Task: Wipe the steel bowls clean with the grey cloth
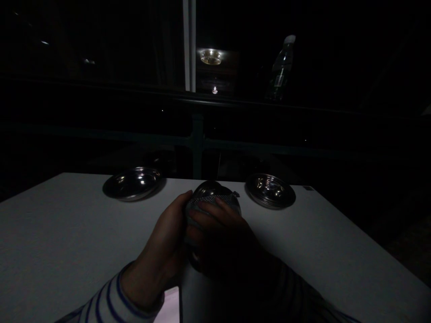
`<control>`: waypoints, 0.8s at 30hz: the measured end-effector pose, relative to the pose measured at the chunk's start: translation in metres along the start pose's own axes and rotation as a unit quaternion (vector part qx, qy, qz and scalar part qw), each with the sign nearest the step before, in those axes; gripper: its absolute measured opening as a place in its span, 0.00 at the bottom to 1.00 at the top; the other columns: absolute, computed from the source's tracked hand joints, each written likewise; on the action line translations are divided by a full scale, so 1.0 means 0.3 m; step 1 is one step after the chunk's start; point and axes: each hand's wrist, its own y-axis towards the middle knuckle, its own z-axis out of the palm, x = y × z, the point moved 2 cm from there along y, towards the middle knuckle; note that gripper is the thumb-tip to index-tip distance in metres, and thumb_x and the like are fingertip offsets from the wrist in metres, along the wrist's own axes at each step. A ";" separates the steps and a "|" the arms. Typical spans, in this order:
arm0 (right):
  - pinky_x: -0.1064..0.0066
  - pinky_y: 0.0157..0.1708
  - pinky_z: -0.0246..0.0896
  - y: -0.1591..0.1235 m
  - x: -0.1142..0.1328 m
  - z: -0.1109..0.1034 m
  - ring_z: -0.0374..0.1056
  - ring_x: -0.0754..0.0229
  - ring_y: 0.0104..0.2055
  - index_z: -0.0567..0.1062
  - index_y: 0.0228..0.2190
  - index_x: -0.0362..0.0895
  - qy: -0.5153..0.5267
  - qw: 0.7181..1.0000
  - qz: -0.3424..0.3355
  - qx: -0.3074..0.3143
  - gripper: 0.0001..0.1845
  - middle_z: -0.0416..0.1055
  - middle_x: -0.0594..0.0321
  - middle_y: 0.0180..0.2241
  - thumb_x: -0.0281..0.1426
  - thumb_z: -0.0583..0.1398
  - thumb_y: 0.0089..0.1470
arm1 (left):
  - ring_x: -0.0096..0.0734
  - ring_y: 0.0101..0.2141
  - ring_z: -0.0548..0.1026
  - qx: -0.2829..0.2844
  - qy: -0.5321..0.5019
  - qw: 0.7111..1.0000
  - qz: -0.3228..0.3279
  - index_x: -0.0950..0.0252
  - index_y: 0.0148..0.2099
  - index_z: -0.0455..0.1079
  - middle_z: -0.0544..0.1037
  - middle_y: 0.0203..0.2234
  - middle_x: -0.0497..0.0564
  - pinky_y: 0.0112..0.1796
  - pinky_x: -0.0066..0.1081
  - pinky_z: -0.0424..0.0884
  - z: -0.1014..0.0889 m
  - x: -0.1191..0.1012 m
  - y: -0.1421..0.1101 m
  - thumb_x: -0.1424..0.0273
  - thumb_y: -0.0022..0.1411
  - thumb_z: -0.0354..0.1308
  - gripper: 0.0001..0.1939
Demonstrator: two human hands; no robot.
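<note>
A shiny metal bowl (209, 187) is tilted up above the middle of the white table. My left hand (164, 237) grips it by its left side, with the thumb pointing up along the rim. Against the bowl's face, my right hand (225, 237) presses a grey patterned cloth (212, 198), its fingers closed over the fabric. A corner of the cloth sticks out to the right. Deep shadow covers most of my right hand and the lower part of the bowl.
On the white table (67, 251), a metal dish (133, 184) lies at the back left and stacked metal bowls (270, 192) at the back right. A lit phone-like screen (170, 307) is near my left wrist. A plastic bottle (282, 69) stands beyond the table by dark glass.
</note>
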 end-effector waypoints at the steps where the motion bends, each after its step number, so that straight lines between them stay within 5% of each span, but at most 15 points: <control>1: 0.58 0.59 0.39 -0.001 0.000 0.001 0.49 0.56 0.58 0.67 0.45 0.43 0.002 1.000 -0.003 0.006 0.18 0.64 0.60 0.50 0.37 0.50 0.54 | 0.27 0.17 0.71 0.007 0.002 1.000 -0.001 0.69 0.25 0.69 0.73 0.16 0.49 0.19 0.25 0.67 0.000 -0.001 0.002 0.70 0.57 0.49 0.13; 14: 0.59 0.59 0.43 -0.019 -0.017 0.009 0.48 0.59 0.58 0.67 0.45 0.45 -0.028 0.996 -0.078 0.022 0.15 0.64 0.65 0.49 0.35 0.51 0.56 | 0.30 0.19 0.73 0.000 0.040 0.999 0.006 0.70 0.31 0.70 0.73 0.18 0.51 0.19 0.26 0.68 -0.014 -0.023 0.008 0.71 0.56 0.51 0.09; 19: 0.61 0.59 0.43 -0.014 -0.006 -0.002 0.49 0.60 0.58 0.69 0.43 0.44 -0.048 0.993 -0.105 0.006 0.14 0.64 0.66 0.50 0.32 0.49 0.57 | 0.29 0.19 0.73 -0.008 0.021 0.998 0.054 0.70 0.30 0.70 0.74 0.18 0.51 0.20 0.26 0.69 -0.010 -0.069 0.004 0.74 0.56 0.51 0.08; 24: 0.59 0.59 0.46 -0.011 0.005 -0.021 0.44 0.58 0.60 0.68 0.46 0.43 -0.057 0.991 -0.111 0.057 0.17 0.59 0.64 0.54 0.33 0.50 0.55 | 0.27 0.17 0.72 -0.027 0.011 0.995 0.098 0.70 0.28 0.69 0.74 0.17 0.49 0.20 0.24 0.69 -0.025 -0.118 0.002 0.78 0.56 0.50 0.08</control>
